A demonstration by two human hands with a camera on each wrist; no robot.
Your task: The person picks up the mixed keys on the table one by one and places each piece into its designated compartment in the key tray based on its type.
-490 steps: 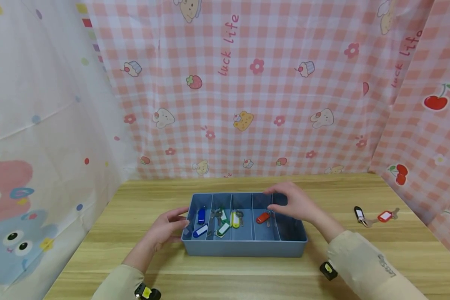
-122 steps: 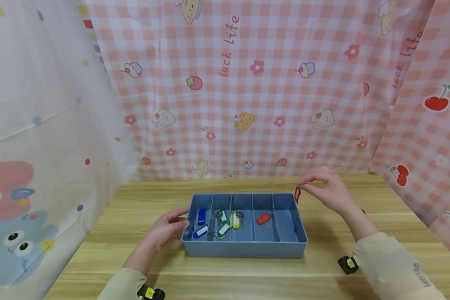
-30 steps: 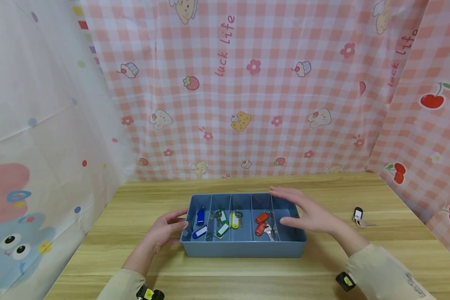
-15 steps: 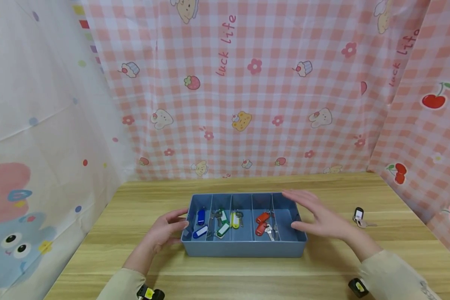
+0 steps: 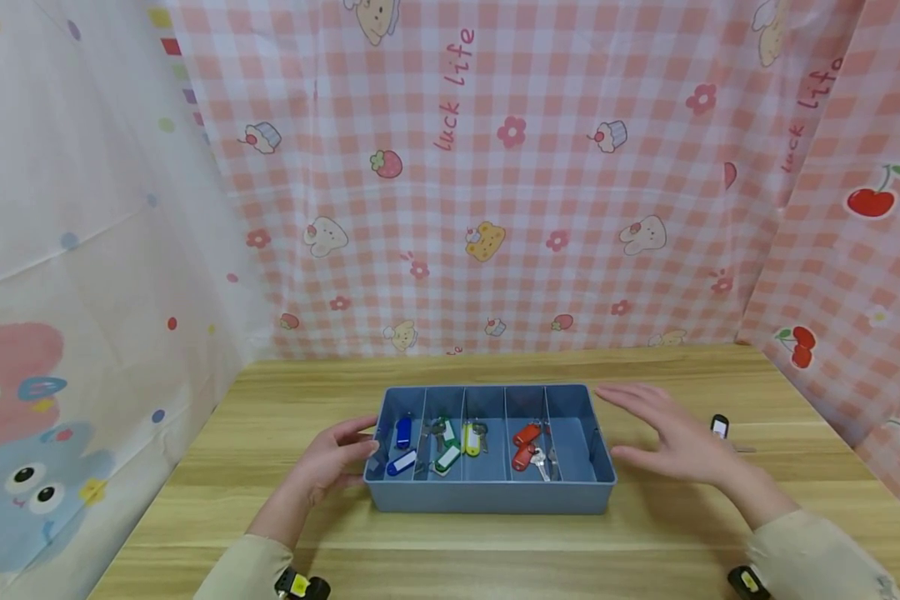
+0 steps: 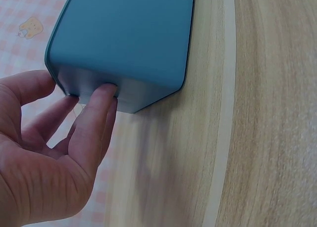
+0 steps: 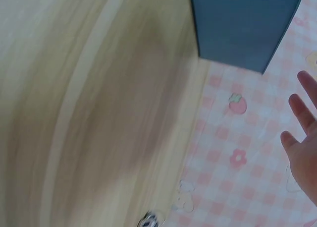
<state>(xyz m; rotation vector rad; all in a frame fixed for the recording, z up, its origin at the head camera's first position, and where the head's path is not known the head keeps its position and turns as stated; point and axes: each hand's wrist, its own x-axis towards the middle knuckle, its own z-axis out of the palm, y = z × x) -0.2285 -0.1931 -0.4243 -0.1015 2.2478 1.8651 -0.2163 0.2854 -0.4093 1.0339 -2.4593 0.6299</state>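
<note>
A blue-grey box (image 5: 487,497) with dividers stands on the table. My left hand (image 5: 335,457) rests its fingertips against the box's left end wall, seen close in the left wrist view. In the box lie key tags with keys: blue tags (image 5: 401,462) in the leftmost compartment, green tags (image 5: 447,457) beside them, a yellow tag (image 5: 471,439) in the middle, and two red tags (image 5: 523,456) in the fourth. My right hand (image 5: 671,437), fingers spread and holding nothing, is just right of the box. Beyond it lies a black key tag (image 5: 719,427), its key partly hidden by the hand.
The wooden table (image 5: 495,554) carries the box and the black tag. A pink checked cloth (image 5: 540,192) hangs along the back and right, a pale printed cloth (image 5: 105,217) along the left.
The second red tag, pinched by the right hand earlier, now lies in the fourth compartment. The right hand has drawn away rightward from over the box. The left hand stays put.
</note>
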